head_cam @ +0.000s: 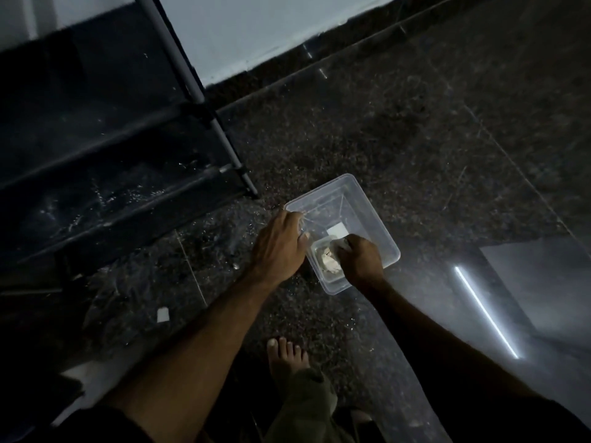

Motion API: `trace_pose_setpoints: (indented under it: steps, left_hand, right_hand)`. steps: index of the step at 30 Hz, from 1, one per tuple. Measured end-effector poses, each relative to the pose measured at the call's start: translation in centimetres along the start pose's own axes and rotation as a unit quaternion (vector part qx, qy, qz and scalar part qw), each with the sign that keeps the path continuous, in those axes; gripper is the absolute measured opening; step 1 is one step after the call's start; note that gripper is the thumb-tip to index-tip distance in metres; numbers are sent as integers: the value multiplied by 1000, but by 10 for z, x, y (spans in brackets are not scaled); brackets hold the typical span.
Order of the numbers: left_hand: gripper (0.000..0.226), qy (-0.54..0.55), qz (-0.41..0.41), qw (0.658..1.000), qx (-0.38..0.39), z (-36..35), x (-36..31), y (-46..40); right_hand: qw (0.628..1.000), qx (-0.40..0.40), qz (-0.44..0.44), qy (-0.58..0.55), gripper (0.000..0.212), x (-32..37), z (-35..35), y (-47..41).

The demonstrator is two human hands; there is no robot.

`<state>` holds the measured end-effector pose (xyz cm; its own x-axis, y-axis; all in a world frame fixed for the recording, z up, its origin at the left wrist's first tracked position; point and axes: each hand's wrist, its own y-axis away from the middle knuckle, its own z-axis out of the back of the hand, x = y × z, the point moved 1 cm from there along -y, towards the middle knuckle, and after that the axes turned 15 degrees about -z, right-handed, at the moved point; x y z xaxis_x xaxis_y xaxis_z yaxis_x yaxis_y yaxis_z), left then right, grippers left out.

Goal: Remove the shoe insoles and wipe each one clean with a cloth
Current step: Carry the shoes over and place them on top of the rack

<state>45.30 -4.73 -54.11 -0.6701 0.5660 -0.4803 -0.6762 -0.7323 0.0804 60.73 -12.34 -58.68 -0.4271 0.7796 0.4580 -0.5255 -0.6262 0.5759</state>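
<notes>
A clear plastic tub [367, 206] stands on the dark speckled floor in dim light. My left hand [279, 243] grips the tub's near-left rim. Inside the tub, my right hand [359, 259] holds a crumpled white cloth [329, 260], which bunches out to the left of my fingers. A small white square [337, 231] lies on the tub's bottom behind the cloth. No shoe or insole shows in this view.
A dark shoe rack [105, 174] with grey metal poles [220, 132] stands at the left, close to the tub. My bare foot [287, 356] is on the floor below the tub. A small white scrap [162, 314] lies at the left. A wall [256, 30] rises behind.
</notes>
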Motion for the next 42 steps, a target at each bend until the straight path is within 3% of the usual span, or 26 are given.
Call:
trace_pose_setpoints:
  steps: [7,10,23,27,33,42]
  left_hand:
    - [42,0,9,1000,14,-33,28,-1]
    - [40,7,5,1000,16,-40,31,6]
    - [40,26,53,998,7,-11,43,47]
    - [40,29,82,996,-13,22,42,70]
    - [41,31,115,991,-62,85,42,126]
    - [41,37,203,967,-151,171,70,244]
  right_hand:
    - [997,30,-13,76,10,-14,-43,-26]
    - [991,36,-15,125,26,-20,-49,-27]
    - [996,-19,32,81,33,0,-33,-7]
    - [993,4,79,90,35,34,-22,19]
    - [965,46,224,129,29,108,-19,79]
    - [926,80,333,159,24,210,-37,184]
